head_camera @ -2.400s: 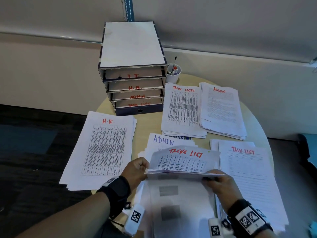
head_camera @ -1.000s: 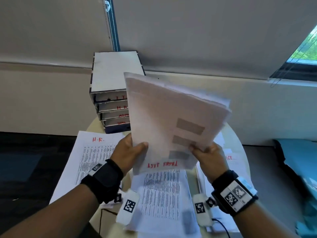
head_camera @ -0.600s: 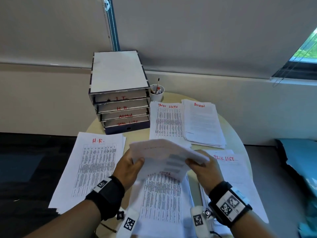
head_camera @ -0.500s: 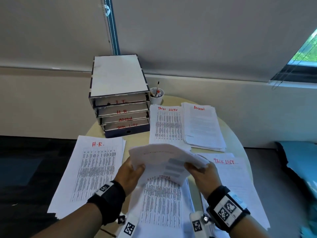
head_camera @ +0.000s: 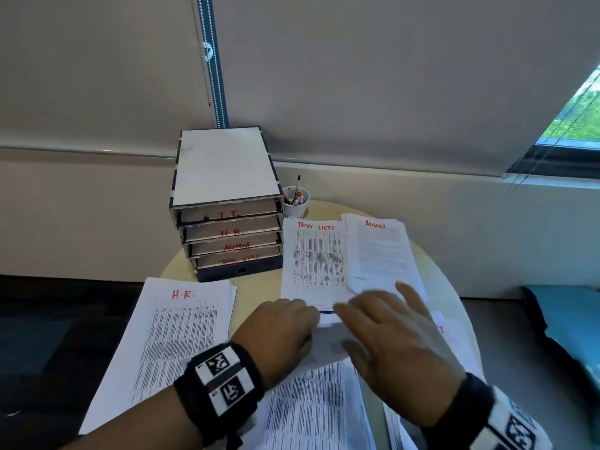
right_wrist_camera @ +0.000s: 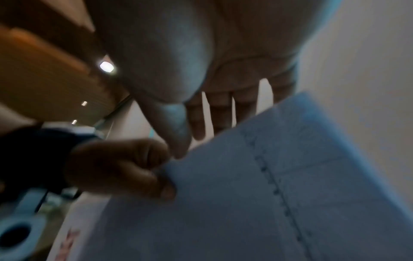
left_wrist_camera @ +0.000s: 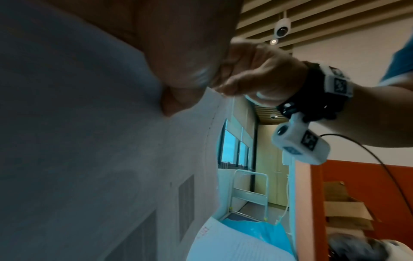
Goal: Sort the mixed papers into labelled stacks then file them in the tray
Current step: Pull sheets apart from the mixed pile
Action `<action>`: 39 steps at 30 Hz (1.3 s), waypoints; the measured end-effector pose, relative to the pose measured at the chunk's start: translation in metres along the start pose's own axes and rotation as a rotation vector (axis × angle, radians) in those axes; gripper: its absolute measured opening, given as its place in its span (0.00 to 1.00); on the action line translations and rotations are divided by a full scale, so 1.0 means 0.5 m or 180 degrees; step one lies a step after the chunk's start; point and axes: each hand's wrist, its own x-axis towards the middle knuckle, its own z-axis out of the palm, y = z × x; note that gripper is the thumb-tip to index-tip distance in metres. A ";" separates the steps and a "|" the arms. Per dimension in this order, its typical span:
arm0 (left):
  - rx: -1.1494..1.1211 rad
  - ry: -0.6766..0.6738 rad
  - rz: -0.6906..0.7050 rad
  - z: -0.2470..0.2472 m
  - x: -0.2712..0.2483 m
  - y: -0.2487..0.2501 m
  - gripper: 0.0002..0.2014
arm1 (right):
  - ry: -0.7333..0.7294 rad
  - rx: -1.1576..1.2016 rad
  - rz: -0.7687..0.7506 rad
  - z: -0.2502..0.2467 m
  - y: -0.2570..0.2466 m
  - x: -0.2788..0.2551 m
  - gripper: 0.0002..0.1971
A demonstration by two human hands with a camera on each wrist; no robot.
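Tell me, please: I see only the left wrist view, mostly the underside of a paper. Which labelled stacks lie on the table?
Observer: The head view shows an H.R. stack at the left, and a task list stack beside an ADMIN stack at the back.
Operator: Is the right hand gripping the paper?
Observer: No. In the right wrist view the right hand has straight fingers; the left hand pinches the corner of the paper.
Operator: How is the tray labelled?
Observer: The tray reads, top to bottom: I.T., H.R., ADMIN, task list.
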 end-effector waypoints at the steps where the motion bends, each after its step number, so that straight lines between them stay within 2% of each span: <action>1: 0.0075 0.0018 0.0121 -0.001 0.005 0.010 0.08 | -0.0239 -0.0128 -0.0062 0.011 0.005 -0.003 0.12; 4: 0.0229 0.0042 0.0254 0.007 0.005 0.012 0.03 | -0.0632 -0.0070 0.0265 0.031 0.042 -0.017 0.16; 7: 0.0235 -0.0077 0.0109 0.026 -0.004 -0.017 0.03 | -0.1011 0.0043 0.0518 0.054 0.095 -0.040 0.07; 8: 0.0145 -0.0155 -0.0040 0.030 -0.011 -0.032 0.03 | -0.1205 0.0270 0.0659 0.064 0.122 -0.045 0.04; 11: -0.0068 -0.0425 -0.0657 0.046 -0.037 -0.087 0.02 | -0.1725 0.1502 0.1618 0.103 0.224 -0.075 0.12; 12: -0.0182 -0.0435 -0.0901 0.056 -0.052 -0.105 0.05 | -0.1781 0.1809 0.1987 0.122 0.261 -0.097 0.12; 14: -0.0411 -0.0405 -0.1312 0.077 -0.087 -0.137 0.15 | -0.1691 0.2300 0.2668 0.155 0.313 -0.142 0.10; 15: -0.0513 -0.0428 -0.1460 0.093 -0.103 -0.148 0.17 | -0.1542 0.2508 0.3045 0.174 0.331 -0.162 0.11; 17: -0.0698 -0.0703 -0.1686 0.133 -0.134 -0.161 0.17 | -0.1231 0.2774 0.3615 0.215 0.345 -0.187 0.06; 22: -0.0889 -0.1643 -0.1983 0.246 -0.180 -0.147 0.21 | -0.0635 0.3135 0.4268 0.316 0.322 -0.128 0.07; 25: -0.0765 -0.2029 -0.1831 0.285 -0.187 -0.131 0.25 | -0.0433 0.3171 0.4426 0.360 0.304 -0.048 0.08; 29: -0.0819 -0.2271 -0.1724 0.300 -0.196 -0.128 0.31 | -0.0557 0.3054 0.4390 0.407 0.303 0.045 0.12; 32: -0.0859 -0.2176 -0.1956 0.299 -0.211 -0.128 0.32 | -0.0813 0.2942 0.4124 0.428 0.313 0.106 0.12; 34: -0.0835 -0.2073 -0.2170 0.297 -0.215 -0.124 0.27 | -0.0938 0.2770 0.3951 0.442 0.326 0.130 0.21; 36: -0.0799 -0.2004 -0.2448 0.296 -0.215 -0.113 0.24 | -0.0867 0.2373 0.3989 0.446 0.322 0.133 0.33; 37: -0.0789 -0.1979 -0.2594 0.299 -0.214 -0.108 0.24 | -0.0775 0.2245 0.4024 0.448 0.314 0.123 0.35; 39: -0.0797 -0.1950 -0.2859 0.308 -0.203 -0.103 0.27 | -0.0737 0.2040 0.3881 0.435 0.274 0.089 0.31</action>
